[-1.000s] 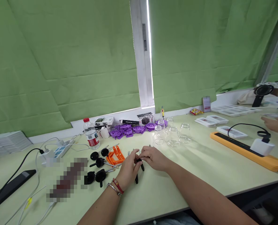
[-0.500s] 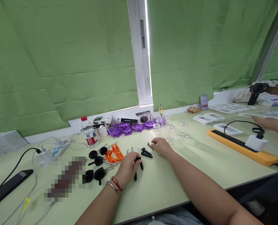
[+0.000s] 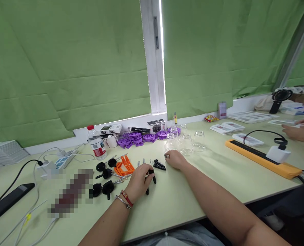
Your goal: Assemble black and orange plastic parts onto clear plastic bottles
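My left hand [image 3: 141,181] is closed round a black stick-shaped plastic part [image 3: 154,177], whose end points down to the table. Another black piece [image 3: 147,191] shows below those fingers; whether it is held I cannot tell. Fingertips of my right hand [image 3: 176,160] pinch a small metal piece [image 3: 165,155], too small to name. Just left of that hand lie several black plastic parts [image 3: 159,165] and tiny clear bits [image 3: 151,161]. Orange plastic frames [image 3: 126,166] and black round parts with metal rods [image 3: 107,173] lie left of my left hand.
Several glass jars [image 3: 186,143] stand beyond my right hand. Purple plastic parts [image 3: 135,138] lie along the back, near a water bottle [image 3: 96,143] and boxes [image 3: 111,129]. An orange power strip [image 3: 259,159] is at right, a phone [image 3: 10,203] at left. Another person's hand [image 3: 298,132] works far right.
My right hand's fingers have closed on a small metal piece where several lay on the table before. My left hand has hardly moved. The other person's hand has shifted, and a second hand shows.
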The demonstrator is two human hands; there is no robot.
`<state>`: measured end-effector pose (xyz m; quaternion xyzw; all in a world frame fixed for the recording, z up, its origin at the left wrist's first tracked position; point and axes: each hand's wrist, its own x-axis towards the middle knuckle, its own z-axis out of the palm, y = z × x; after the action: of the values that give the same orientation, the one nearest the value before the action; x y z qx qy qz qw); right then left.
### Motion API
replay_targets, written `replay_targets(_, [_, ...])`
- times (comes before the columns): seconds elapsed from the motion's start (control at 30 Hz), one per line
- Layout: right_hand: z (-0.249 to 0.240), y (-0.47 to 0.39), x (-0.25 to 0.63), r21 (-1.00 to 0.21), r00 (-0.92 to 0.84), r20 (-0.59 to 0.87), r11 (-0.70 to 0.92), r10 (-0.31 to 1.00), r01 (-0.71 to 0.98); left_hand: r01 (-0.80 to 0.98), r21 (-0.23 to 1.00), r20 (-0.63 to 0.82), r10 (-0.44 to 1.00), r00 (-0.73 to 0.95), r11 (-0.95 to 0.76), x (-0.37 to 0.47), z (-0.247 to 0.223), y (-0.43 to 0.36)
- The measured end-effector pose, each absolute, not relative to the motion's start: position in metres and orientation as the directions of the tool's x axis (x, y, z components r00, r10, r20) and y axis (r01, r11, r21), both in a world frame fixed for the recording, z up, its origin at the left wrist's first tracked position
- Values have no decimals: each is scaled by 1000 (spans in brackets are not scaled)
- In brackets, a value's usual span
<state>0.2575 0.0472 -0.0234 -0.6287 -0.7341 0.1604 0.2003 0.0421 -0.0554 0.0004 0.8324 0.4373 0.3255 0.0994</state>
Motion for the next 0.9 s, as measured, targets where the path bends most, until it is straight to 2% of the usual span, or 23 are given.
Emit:
replay_targets(0.3, [-21, 47, 259, -489, -152, 99, 181, 983, 853, 663, 458, 446, 798, 405, -592, 41, -1, -55])
replay_targets(0.47, [-22, 48, 261, -528, -145, 110, 182, 983, 830, 664, 458, 447, 799, 403, -591, 41, -2, -55])
replay_targets(0.63, [-22, 50, 262, -576, -73, 67, 98, 995, 811, 665, 447, 442, 794, 417, -598, 42, 1, -55])
replay_targets(0.9, [-23, 50, 266, -588, 37, 14, -22, 999, 808, 652, 442, 453, 780, 432, -617, 41, 2, -56])
